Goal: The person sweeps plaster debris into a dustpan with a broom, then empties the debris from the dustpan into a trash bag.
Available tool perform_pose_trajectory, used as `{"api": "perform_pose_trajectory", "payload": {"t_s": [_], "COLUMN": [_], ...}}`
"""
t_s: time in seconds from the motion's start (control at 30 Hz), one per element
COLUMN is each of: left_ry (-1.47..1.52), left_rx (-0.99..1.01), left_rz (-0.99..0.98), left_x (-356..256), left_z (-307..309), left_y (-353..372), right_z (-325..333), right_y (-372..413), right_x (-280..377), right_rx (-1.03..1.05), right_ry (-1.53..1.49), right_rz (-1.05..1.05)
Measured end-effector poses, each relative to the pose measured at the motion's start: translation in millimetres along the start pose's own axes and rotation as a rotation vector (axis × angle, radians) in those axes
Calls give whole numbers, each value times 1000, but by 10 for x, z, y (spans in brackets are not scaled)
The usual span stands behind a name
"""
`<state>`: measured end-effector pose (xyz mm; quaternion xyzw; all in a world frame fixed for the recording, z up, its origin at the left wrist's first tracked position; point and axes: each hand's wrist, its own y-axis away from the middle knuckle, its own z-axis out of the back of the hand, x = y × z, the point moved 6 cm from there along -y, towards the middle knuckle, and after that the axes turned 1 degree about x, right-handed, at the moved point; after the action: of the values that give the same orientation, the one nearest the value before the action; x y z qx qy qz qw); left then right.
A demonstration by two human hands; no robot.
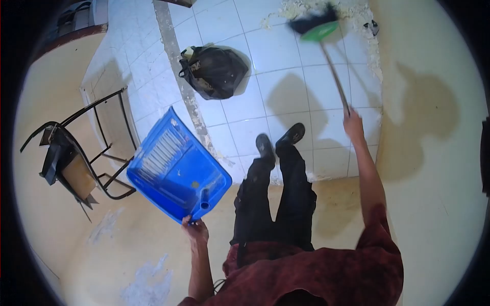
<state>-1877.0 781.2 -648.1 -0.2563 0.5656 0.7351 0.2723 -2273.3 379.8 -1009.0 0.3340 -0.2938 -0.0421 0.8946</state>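
My left hand (195, 230) grips the near edge of a blue plastic dustpan (178, 176), which is held up off the floor with its ridged lip pointing away to the upper left. Some pale dust and a small yellowish spot show inside the pan. My right hand (352, 125) is wrapped round the handle of a broom (334, 71). The broom's green head with dark bristles is over the tiles at the top right, beside pale crumbled debris (352, 13); the bristles are blurred.
A tied black garbage bag (217, 71) sits on the white tiled floor (275, 94) ahead of my feet. To the left stands a black metal-framed chair (109, 148) with things on it. A wall (429, 61) runs along the right, with flaky debris at its foot.
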Motion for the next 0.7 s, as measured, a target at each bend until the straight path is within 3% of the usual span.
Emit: {"api": "perform_pose_trajectory", "payload": {"t_s": [0.07,0.13,0.23,0.3,0.4,0.47,0.53,0.57,0.63,0.7], "left_ry": [17,80,110,96,82,59,35,10,-43,-79], "left_rx": [-47,-26,-37,11,-61,-41,-43,-37,54,110], "left_rz": [-45,-4,29,46,36,22,-25,-16,-35,24], "left_x": [102,204,232,199,116,106,148,131,108,57], "left_z": [-30,8,40,119,259,242,198,279,460,418], "left_y": [-149,-350,-414,-476,-541,-488,-504,-587,-799,-1092], "right_z": [-11,78,-423,-1181,-1847,-1792,-997,-662,-26,128], "right_y": [539,1025,1192,1115,592,-5,-543,-764,-769,-541], "right_x": [-202,19,110,130,130,-93,16,33,210,194], "right_rx": [175,435,518,462,427,353,204,225,54,40], "right_ry": [270,557,593,579,649,696,817,895,993,915], "right_rz": [64,117,221,467,308,436,338,284,318,166]}}
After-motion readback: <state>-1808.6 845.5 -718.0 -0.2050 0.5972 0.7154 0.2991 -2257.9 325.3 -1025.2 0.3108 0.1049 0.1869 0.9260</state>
